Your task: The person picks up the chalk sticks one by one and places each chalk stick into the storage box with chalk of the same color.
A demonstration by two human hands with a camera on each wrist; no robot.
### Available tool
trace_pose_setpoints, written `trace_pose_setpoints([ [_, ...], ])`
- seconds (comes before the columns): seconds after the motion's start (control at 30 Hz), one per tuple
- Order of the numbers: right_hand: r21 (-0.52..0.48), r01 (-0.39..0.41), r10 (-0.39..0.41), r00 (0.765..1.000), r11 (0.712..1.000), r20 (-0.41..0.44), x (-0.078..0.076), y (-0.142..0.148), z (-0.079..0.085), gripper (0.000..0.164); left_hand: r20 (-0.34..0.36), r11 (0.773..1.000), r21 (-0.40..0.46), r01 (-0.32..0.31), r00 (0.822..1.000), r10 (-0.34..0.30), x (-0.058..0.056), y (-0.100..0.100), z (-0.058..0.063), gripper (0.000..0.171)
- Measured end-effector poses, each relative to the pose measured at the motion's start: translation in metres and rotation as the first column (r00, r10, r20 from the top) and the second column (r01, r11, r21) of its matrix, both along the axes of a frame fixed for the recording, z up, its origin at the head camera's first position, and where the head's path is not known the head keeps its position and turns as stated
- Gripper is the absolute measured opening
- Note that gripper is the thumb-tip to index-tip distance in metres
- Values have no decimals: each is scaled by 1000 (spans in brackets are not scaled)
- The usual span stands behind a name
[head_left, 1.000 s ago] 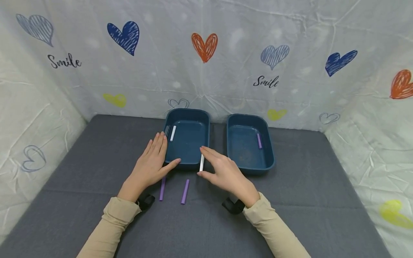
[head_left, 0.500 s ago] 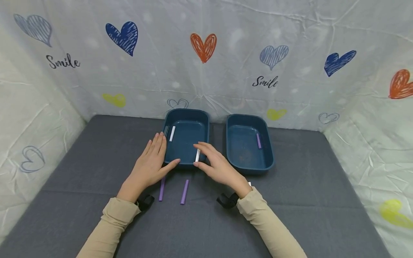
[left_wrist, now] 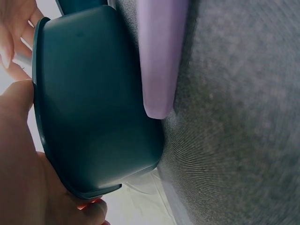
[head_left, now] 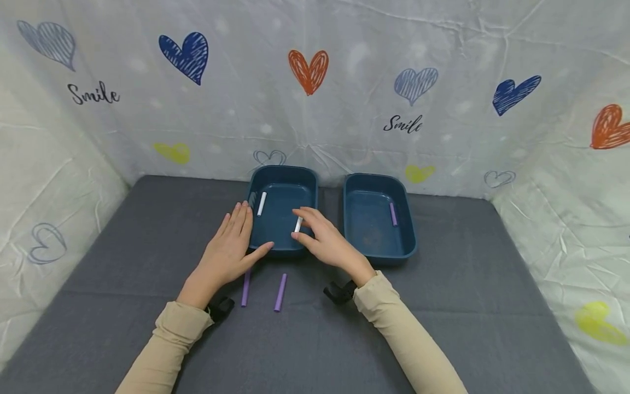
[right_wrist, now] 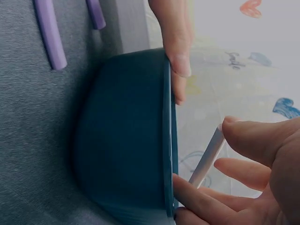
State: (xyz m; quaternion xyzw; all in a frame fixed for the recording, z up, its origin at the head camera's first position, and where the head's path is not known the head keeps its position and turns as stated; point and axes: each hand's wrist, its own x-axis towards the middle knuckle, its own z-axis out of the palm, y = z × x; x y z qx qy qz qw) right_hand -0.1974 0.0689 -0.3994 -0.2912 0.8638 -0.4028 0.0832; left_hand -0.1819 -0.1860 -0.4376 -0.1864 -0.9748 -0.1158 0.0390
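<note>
My right hand (head_left: 327, 238) pinches a white chalk stick (right_wrist: 208, 157) end to end between thumb and finger, over the right part of the left blue tray (head_left: 280, 250). My left hand (head_left: 228, 246) rests on that tray's left and near rim, its fingers straight together and the thumb spread along the front. A second white chalk stick (head_left: 262, 204) lies inside the tray at the left. On the cloth in front are two purple chalk sticks (head_left: 280, 293), one of them partly hidden under the left hand.
A second blue tray (head_left: 381, 256) stands to the right with a purple chalk stick (head_left: 393, 214) in it. Grey cloth (head_left: 467, 262) covers the table. Behind both trays hangs a white curtain (head_left: 354, 93) printed with hearts.
My right hand has carried the white chalk stick from the tray's near right corner forward and left, over the tray. The left hand has stayed on the rim.
</note>
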Motion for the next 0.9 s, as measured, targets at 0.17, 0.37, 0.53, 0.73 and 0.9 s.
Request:
trace_pose_setpoints([
  [0.17,9,9,-9,1000,1000,11,-10,-6,2,56,2,1000,-4,1,1000,-1,0,-1,-1,99],
  [0.37,40,42,-43,999,998,25,-19,-11,7,58,-2,1000,-2,0,1000,0,0,-1,0,99],
  [0.53,58,62,-66,996,996,63,-29,-15,13,63,3,1000,2,-3,1000,3,0,-2,-1,100],
  [0.73,102,124,-135,984,987,113,-42,-19,17,70,7,1000,9,3,1000,-3,-1,-1,-2,99],
  [0.9,129,141,-157,979,982,130,-52,-24,20,73,15,1000,6,-1,1000,1,-1,-1,-2,100],
])
